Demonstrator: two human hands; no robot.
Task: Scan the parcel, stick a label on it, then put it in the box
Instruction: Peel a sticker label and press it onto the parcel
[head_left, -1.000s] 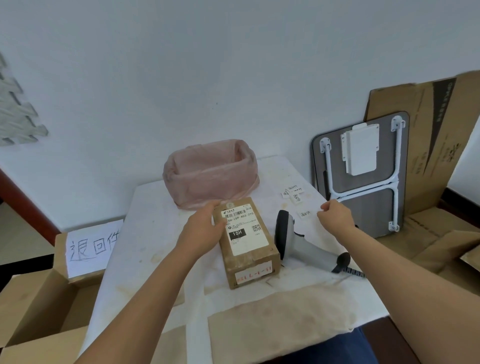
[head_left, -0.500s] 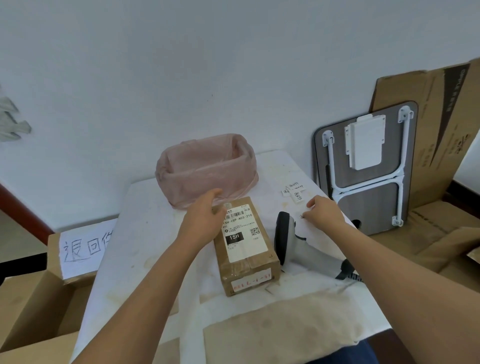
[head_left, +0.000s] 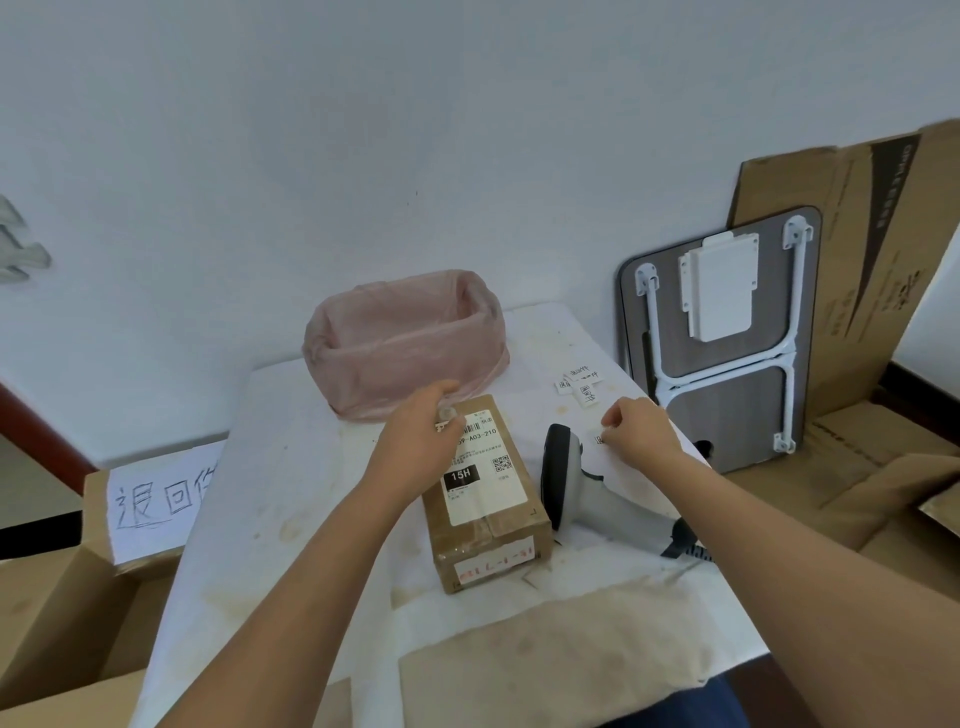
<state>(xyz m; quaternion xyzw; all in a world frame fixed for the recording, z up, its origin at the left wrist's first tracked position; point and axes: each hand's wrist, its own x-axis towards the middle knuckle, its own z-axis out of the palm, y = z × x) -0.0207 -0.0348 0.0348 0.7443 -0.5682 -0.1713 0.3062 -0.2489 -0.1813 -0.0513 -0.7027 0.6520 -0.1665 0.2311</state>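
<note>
The left hand (head_left: 415, 441) lies flat, hiding the parcel (head_left: 485, 493) top, while the right hand (head_left: 641, 434) grip pinches a half-hidden small label (head_left: 598, 439).

Table (head_left: 291, 467) fills centre frame, wall behind it. Parcel (head_left: 485, 499) lies on the table just right of centre, long axis running toward the wall. Bag-lined bin (head_left: 405, 338) sits behind the parcel, at the table's far edge. Scanner (head_left: 587, 488) lies just right of the parcel, on the table. Loose labels (head_left: 581, 384) lie upper right of the scanner, near the table's far right corner. Left hand (head_left: 421, 441) rests on the parcel's far end; right hand (head_left: 641, 434) is on a label behind the scanner. Open box (head_left: 62, 597) stands lower left, beside the table. Folded table (head_left: 727, 332) leans on the wall at right, flat cardboard (head_left: 857, 249) behind it.
</note>
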